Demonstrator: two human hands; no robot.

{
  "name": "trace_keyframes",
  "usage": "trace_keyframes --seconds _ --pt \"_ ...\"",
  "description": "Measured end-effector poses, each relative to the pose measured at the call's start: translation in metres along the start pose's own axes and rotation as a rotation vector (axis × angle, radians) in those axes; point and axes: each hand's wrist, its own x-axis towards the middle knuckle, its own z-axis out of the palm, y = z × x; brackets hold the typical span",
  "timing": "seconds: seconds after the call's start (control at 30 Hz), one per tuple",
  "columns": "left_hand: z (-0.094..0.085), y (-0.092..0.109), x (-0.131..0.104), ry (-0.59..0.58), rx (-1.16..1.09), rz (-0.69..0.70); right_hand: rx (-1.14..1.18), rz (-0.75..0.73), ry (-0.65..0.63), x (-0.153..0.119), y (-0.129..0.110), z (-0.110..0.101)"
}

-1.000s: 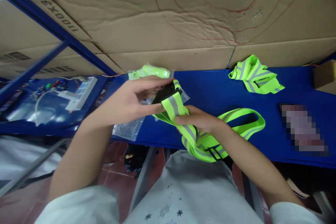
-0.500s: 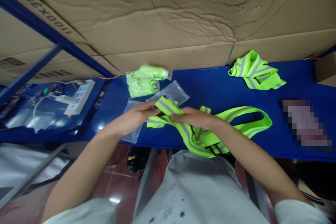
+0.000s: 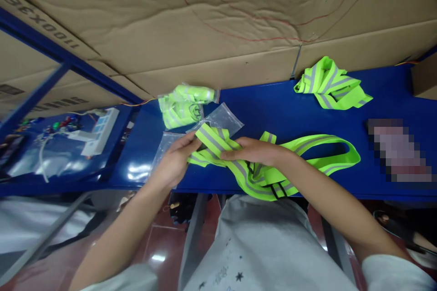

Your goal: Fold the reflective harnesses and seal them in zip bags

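A neon yellow-green reflective strap harness with grey stripes and black fittings lies along the front of the blue table. Its left end is gathered in folds between my hands. My left hand is closed on the folded end, thumb on top. My right hand pinches the strap a little further right, thumb over the band. The loose remainder forms a loop beneath and beyond my right forearm. Clear plastic bags lie behind and under my left hand. Parts of the fingers are hidden by the strap.
Bagged reflective straps sit at the back left, and a loose strap bundle at the back right. A blurred-out flat object lies at right. A power strip is on the left. Cardboard walls the back edge.
My left hand has turned slightly and shifted along the folded end; my right hand keeps its pinch. The whole view has shifted slightly with my head.
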Motion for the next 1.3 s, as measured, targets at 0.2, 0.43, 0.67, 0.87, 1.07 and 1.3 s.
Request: trace_keyframes --seconds 0.2,0.43,0.67,0.87,1.07,1.3 --pt "0.002 0.006 -0.004 0.002 -0.102 -0.028 0.117 -0.031 -0.031 -0.001 0.0 0.003" --pt "0.02 -0.009 0.012 0.026 -0.223 -0.094 0.166 -0.042 0.051 0.006 0.004 0.013" --pt "0.014 -0.005 0.0 0.13 0.069 0.231 0.003 -0.157 0.003 0.005 0.009 -0.002" --pt "0.011 0.022 -0.021 0.247 0.492 0.647 -0.091 -0.38 0.157 0.009 0.014 0.005" --pt "0.025 0.026 -0.015 0.273 0.419 0.623 -0.231 -0.35 0.287 0.007 0.016 0.028" --pt "0.03 0.03 -0.002 0.175 0.139 0.423 -0.226 -0.467 0.208 0.004 0.01 0.024"
